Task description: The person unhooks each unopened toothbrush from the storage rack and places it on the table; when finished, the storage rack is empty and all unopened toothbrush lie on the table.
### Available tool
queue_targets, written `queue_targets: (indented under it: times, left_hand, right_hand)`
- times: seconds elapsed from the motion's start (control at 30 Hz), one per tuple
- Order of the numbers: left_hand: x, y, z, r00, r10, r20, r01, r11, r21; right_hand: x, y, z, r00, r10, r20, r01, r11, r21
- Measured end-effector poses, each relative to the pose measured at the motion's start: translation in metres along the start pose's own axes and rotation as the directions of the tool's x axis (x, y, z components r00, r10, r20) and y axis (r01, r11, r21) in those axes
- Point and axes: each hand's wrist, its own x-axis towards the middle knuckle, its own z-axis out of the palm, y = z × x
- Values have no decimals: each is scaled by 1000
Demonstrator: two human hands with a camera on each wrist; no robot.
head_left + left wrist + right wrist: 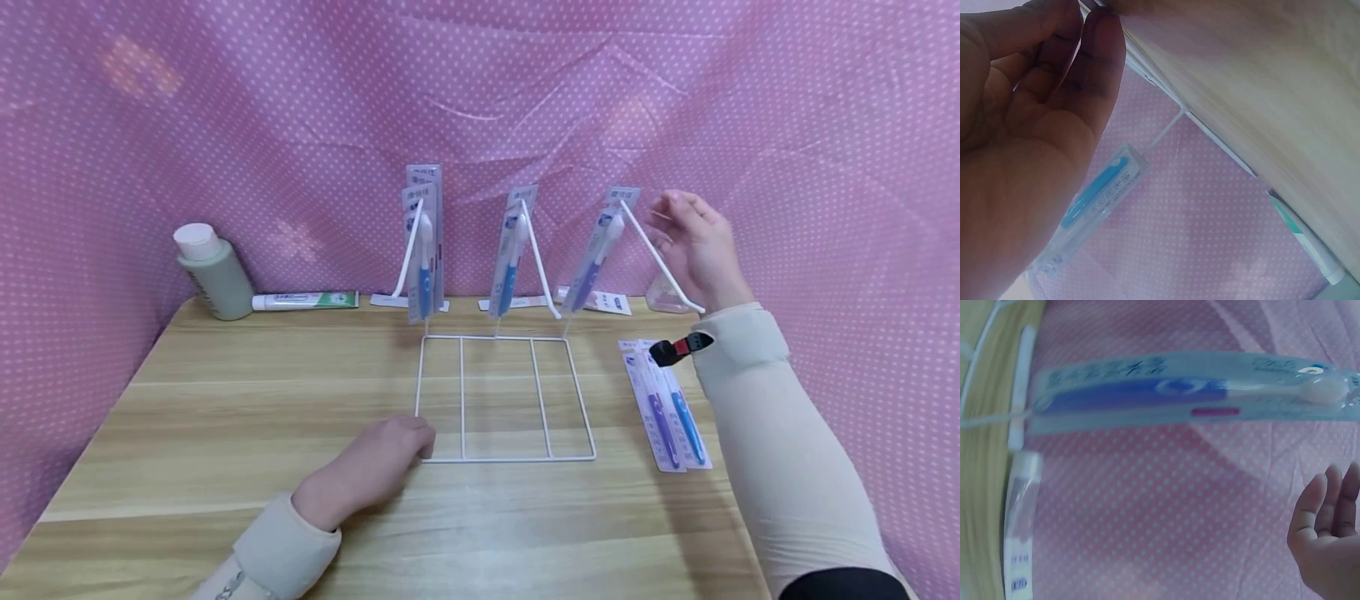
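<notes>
A white wire display rack (462, 400) stands on the table with three hooks at its back. Packaged toothbrushes hang there: blue-handled ones on the left hook (408, 250), a blue one (508, 279) in the middle and a purple one (588, 283) on the right. My left hand (375, 467) grips the rack's front left corner, thumb and fingertip meeting at the wire in the left wrist view. My right hand (705, 250) is raised beside the right hook with loosely bent fingers and holds nothing. In the right wrist view it is below the purple toothbrush pack (1135, 394).
Two packaged toothbrushes (660, 417), purple and blue, lie right of the rack. Along the back edge are a green bottle (217, 279) with a white cap, a toothpaste tube (300, 301), another tube (611, 302) and a clear object (663, 296). Pink dotted cloth (300, 125) hangs behind.
</notes>
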Motion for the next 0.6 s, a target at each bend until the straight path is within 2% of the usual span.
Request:
queue_targets:
  times: [0.1,0.17,0.33,0.6]
  left_hand:
    - [0,0,1,1000,2,-11,-2,1000,0]
    - [-1,-1,2,1000,9,-16,-9,1000,4]
    - [-1,-2,2,1000,17,-17,-16,1000,2]
    - [1,-1,1,1000,-10,14,10,1000,-22]
  right_hand:
    - [3,-2,7,999,2,47,-5,998,62]
    - [4,-2,10,999,8,51,-11,998,64]
    - [5,0,17,999,15,46,-14,1000,-13]
    - [10,7,25,999,15,32,-11,992,-127]
